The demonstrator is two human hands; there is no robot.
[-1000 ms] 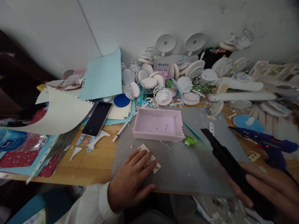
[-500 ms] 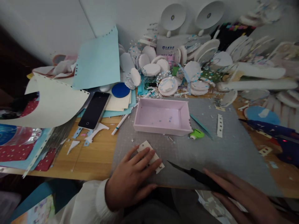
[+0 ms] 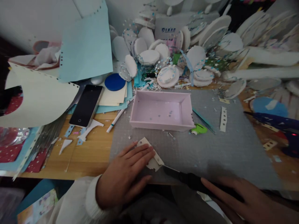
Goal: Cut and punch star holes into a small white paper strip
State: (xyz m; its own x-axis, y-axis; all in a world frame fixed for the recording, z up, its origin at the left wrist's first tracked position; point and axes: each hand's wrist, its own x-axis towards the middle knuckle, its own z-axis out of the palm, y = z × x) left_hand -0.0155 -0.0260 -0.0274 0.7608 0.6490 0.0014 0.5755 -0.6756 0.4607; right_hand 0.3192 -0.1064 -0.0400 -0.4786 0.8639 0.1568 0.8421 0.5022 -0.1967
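**A:** In the head view, where is the card piece against your hands?

**B:** Your left hand (image 3: pixel 126 179) lies flat on the small cream card piece (image 3: pixel 153 157), fingers spread and pressing it onto the grey cutting mat (image 3: pixel 210 152) near the mat's front left corner. That hand is open, palm down, not curled round anything. The card's right corner sticks out past your fingertips. Your right hand (image 3: pixel 247 202) grips the black handle of a craft knife (image 3: pixel 187 180), fingers wrapped loosely along it, and the blade tip reaches to just beside the card's lower right edge.

**A:** What can't you make out?

**B:** Most of the card is under your fingers. I cannot tell whether the blade tip touches the card or only the mat. The bottom edge cuts off your right hand, and the knife's rear end is hidden beneath it.

**A:** And how does the card look?

**B:** It is pale cream, flat, lying at a slant, with a jagged or notched lower right edge. Beyond it on the mat stands a pink tray (image 3: pixel 161 110), well apart from your hands.
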